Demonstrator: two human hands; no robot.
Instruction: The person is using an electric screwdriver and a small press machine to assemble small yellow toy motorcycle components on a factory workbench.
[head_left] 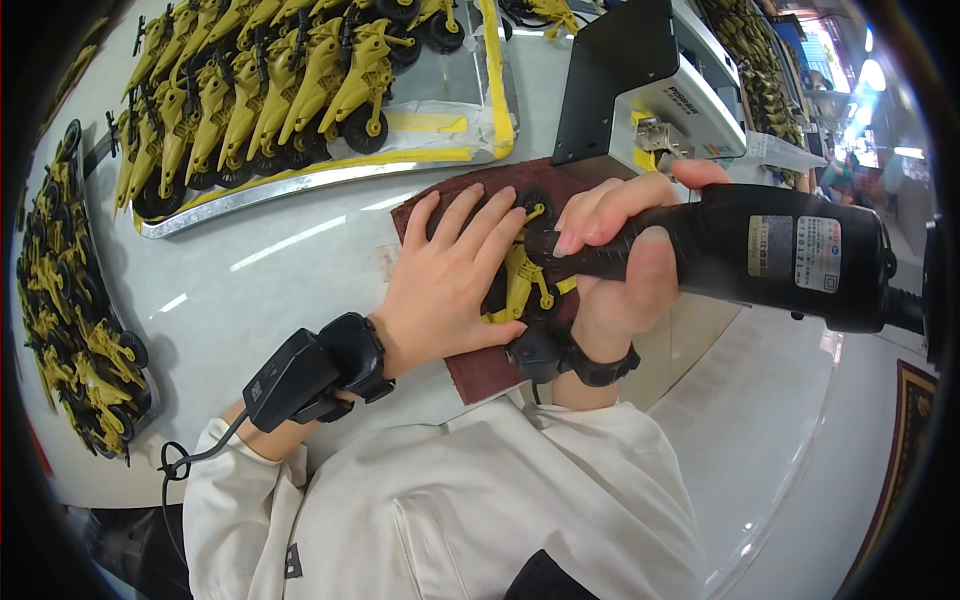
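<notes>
Left hand (440, 270) spread wide on the maroon cloth (482, 378), right beside the yellow toy motorbike (518, 285) lying there; right hand (628, 245) wrapped round a black power tool (730, 250) aimed at it, and a tray (310, 177) of yellow toys (355, 80) sits beyond on the counter (265, 290)

Two printed labels (818, 255) on black tool (720, 235), lettering (684, 99) on white box (706, 122).
</notes>
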